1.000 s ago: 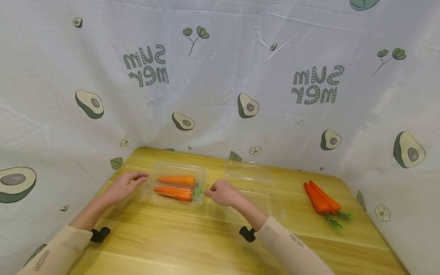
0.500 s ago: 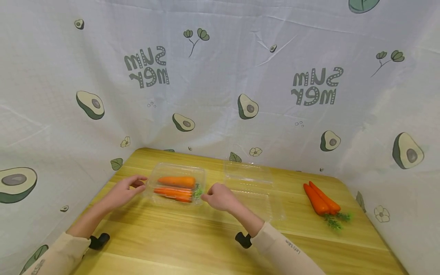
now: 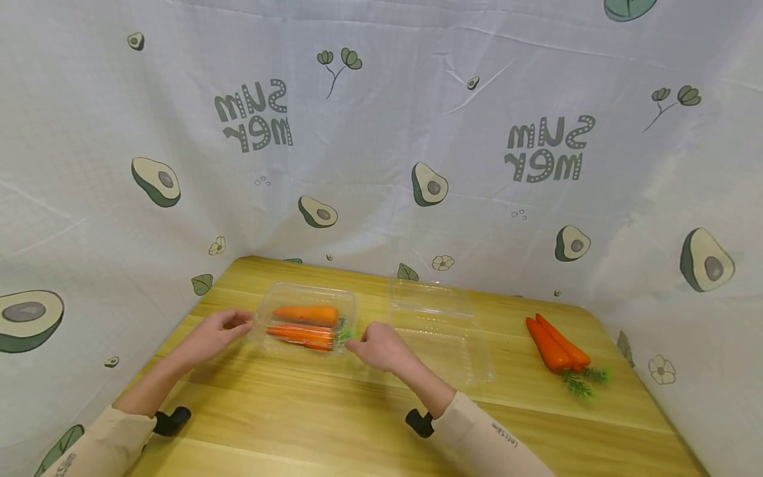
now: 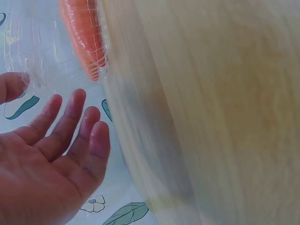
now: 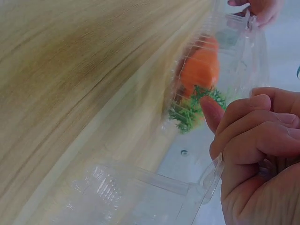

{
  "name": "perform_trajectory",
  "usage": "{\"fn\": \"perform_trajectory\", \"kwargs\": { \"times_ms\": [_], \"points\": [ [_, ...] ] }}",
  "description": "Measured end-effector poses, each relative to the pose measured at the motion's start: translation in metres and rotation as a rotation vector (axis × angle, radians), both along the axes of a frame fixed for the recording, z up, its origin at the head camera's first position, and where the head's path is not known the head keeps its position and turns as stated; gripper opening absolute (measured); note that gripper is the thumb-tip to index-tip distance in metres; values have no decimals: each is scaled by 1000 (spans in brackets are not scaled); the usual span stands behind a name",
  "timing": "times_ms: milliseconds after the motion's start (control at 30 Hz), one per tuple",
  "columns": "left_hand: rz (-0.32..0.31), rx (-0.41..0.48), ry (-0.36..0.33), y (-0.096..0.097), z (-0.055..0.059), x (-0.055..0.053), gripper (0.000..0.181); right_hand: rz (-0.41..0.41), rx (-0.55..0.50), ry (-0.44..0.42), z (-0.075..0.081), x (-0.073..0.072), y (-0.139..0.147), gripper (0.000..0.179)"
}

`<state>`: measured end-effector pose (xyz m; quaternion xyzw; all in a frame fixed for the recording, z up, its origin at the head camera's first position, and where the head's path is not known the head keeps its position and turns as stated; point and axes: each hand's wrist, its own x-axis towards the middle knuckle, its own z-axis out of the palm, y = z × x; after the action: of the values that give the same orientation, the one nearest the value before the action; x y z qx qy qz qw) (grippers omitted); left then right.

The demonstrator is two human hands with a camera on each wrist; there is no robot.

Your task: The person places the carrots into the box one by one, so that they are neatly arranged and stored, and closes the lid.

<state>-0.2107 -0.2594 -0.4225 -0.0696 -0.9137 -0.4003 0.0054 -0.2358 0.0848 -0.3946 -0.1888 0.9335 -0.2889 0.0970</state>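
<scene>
A clear plastic clamshell container (image 3: 310, 295) stands at the table's left with its lid down over orange carrots (image 3: 305, 315) with green tops (image 5: 187, 112). My left hand (image 3: 210, 338) is at its left end. In the left wrist view the thumb (image 4: 11, 86) touches the clear plastic, and the other fingers lie loosely bent, apart from it. My right hand (image 3: 383, 346) is at the near right corner, its thumb and index finger at the container's edge and the other fingers curled. The plastic's exact grip point is partly hidden.
Another clear clamshell container (image 3: 438, 336) lies open just right of the right hand, its lid (image 3: 430, 297) toward the back. Two more carrots (image 3: 557, 344) with green tops lie at the table's right. A printed curtain (image 3: 369, 146) hangs behind the wooden table (image 3: 286, 411).
My right hand has shifted slightly toward the near side along the container's right end. The left hand has drawn slightly nearer its body. The container and carrots have stayed in place.
</scene>
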Motion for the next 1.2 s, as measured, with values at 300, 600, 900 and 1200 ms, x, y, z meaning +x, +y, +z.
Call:
{"fn": "perform_trajectory", "kwargs": {
  "times_ms": [300, 600, 900, 1200],
  "points": [
    [41, 41, -196, -1, 5, -2, 40, -31, -63, -50, -5, 2, -3, 59],
    [13, 151, -331, 0, 6, 0, 41, -37, -118, -64, -7, 7, -8, 56],
    [-7, 217, -361, 4, 7, 0, 38, -58, -171, -45, -11, 10, -12, 57],
    [-31, 254, -376, 3, 6, 0, 36, -94, -288, -100, -15, 15, -14, 56]
  ]
}}
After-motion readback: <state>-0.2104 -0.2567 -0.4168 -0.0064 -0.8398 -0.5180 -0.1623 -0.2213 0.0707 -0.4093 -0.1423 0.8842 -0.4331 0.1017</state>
